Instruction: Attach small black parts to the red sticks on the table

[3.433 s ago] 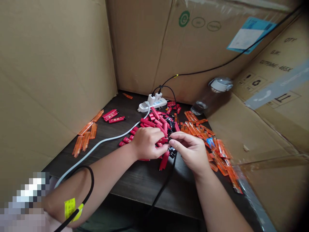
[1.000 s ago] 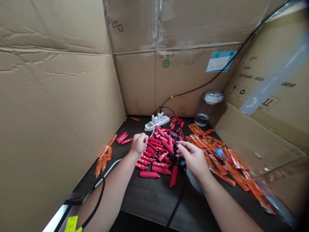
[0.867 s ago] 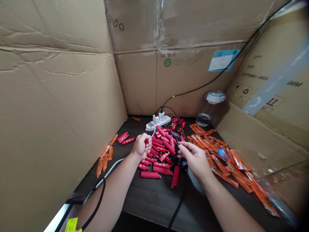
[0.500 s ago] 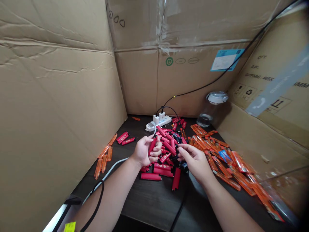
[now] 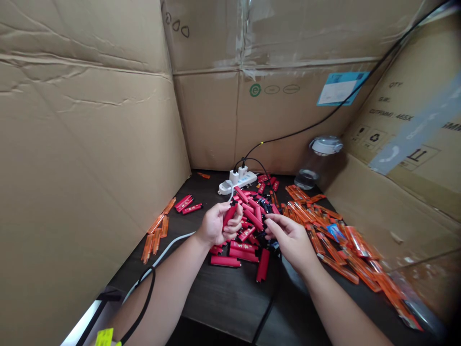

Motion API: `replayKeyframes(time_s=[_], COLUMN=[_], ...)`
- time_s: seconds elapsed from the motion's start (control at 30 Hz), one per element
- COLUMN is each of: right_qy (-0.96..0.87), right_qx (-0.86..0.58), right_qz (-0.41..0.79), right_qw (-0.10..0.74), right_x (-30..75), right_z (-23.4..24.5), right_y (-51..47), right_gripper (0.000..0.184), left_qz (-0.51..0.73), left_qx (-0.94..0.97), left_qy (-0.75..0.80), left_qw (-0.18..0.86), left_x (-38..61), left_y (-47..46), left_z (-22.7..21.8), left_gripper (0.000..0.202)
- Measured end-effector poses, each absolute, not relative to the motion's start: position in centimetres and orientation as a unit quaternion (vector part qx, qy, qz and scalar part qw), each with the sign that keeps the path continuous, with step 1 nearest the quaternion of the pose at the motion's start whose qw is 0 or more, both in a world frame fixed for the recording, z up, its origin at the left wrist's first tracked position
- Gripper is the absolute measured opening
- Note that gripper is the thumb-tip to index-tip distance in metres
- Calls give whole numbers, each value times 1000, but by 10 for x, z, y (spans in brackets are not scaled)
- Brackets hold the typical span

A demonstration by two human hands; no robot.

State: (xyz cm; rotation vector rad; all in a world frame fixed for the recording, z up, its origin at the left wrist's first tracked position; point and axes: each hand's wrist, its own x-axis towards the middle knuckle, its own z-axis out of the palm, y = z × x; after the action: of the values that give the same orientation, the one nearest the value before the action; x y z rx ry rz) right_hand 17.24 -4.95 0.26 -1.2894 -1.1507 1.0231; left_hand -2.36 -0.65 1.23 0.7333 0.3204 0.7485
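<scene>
My left hand (image 5: 220, 226) is closed around a red lighter-like case (image 5: 230, 215) with a black end, held tilted upright above the pile. Beneath and beyond it lies a heap of similar red cases (image 5: 254, 218), some printed with gold marks, mixed with small black parts (image 5: 264, 206). At the heap's right edge is my right hand (image 5: 288, 235), its thumb and fingertips drawn together close to the black parts. Whatever those fingertips hold, if anything, is too small to make out.
Orange clear strips (image 5: 327, 240) spread along the right, with a few more (image 5: 156, 235) at left. Behind stand a white power strip (image 5: 237, 183) with cables and a clear bottle (image 5: 311, 163). Cardboard walls (image 5: 209, 120) enclose the dark table (image 5: 216, 298); a black cable (image 5: 268, 310) crosses its front.
The whole view has shifted slightly. Both hands keep nearly the same place, and the left still holds the red case, turned a little.
</scene>
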Motion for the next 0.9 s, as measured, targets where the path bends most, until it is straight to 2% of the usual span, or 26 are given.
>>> replayKeyframes(time_s=[0.47,0.57,0.63,0.67,0.73,0.8,0.9], right_qy=[-497,-495,-494,-495,-502,-522,-576], right_qx=[-543,-546,-548,-549,-555,-562,-567], right_qz=[418,422,423,421,408,380,311], right_qw=[533,528,526,525,523,516,501], right_x=[173,172,173,173,175,177,180], right_z=[1,1,1,1,0,-1,-3], right_y=[-49,-49,-49,-49,-48,-47,-46], right_gripper=[44,46,46,47,47,45,37], left_qz=[344,359,404,423,416,262,177], left_qx=[377,409,469,511,611,665,636], left_qy=[127,170,280,361,545,682,741], left_qw=[850,821,734,655,396,155,123], left_x=[-21,-20,-22,-26,-36,-50,-68], left_y=[-12,-8,-1,4,17,29,41], left_z=[16,16,16,15,12,7,0], left_gripper=[26,34,41,43,36,32,24])
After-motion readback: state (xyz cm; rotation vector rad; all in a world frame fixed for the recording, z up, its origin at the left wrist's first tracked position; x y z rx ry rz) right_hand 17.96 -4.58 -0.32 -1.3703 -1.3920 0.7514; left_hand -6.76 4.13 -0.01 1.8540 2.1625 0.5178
